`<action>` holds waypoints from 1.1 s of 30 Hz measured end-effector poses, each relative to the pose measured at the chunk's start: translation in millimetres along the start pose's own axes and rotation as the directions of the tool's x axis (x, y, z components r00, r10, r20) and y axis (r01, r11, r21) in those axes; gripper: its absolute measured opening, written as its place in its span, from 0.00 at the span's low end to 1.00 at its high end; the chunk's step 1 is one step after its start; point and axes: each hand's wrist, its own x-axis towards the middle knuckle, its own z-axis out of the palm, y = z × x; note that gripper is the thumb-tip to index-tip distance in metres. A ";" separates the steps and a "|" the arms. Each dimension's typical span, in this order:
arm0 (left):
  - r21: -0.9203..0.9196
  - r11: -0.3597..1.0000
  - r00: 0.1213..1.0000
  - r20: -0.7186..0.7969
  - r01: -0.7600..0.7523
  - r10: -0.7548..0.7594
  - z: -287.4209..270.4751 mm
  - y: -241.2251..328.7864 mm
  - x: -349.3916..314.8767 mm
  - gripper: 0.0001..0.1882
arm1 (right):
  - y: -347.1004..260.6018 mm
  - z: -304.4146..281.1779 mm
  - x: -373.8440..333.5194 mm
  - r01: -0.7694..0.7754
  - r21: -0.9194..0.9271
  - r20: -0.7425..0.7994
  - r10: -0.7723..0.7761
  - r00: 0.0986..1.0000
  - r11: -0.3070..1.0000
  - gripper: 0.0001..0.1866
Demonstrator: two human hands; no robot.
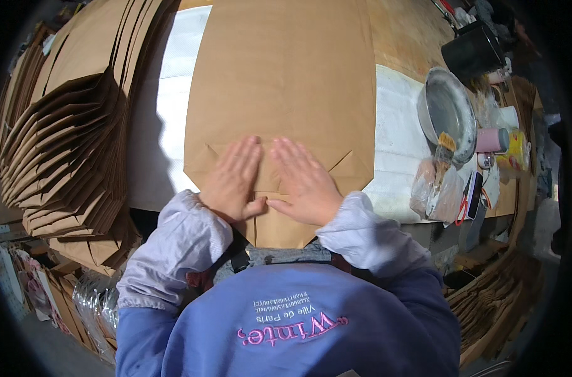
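A large brown paper bag [280,75] lies flat in front of me, its folded bottom end toward my body. My left hand [232,179] rests palm down on the folded part, fingers stretched out and pointing away from me. Beside it, my right hand [302,179] lies flat on the same folds, its fingers slightly spread. The two thumbs nearly meet over the middle of the bag. A paper flap [280,229] hangs past the table's near edge toward my waist. Neither hand grips anything; the paper beneath the palms is hidden.
At the left stands a thick stack of folded brown paper bags [66,138]. On the right are a metal bowl [427,107], a brush [446,143], red-handled scissors [462,209] and a black pot [471,53]. White sheeting [396,151] covers the table under the bag.
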 end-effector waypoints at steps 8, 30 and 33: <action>-0.061 0.998 0.999 -0.035 -0.024 0.021 -4.3 -50.0 -25.1 0.45 | 57.3 -19.7 -35.2 -0.119 0.193 -0.089 0.139 0.986 0.974 0.43; -0.900 0.432 0.951 -0.083 0.057 -0.299 -17.3 -50.3 17.7 0.19 | -18.3 -19.0 44.7 -0.015 0.594 -0.299 0.237 0.924 0.804 0.09; -0.837 0.547 0.960 -0.135 0.022 -0.245 -25.0 -54.7 24.6 0.17 | -28.9 4.0 66.1 -0.009 0.607 -0.362 0.287 0.887 0.795 0.07</action>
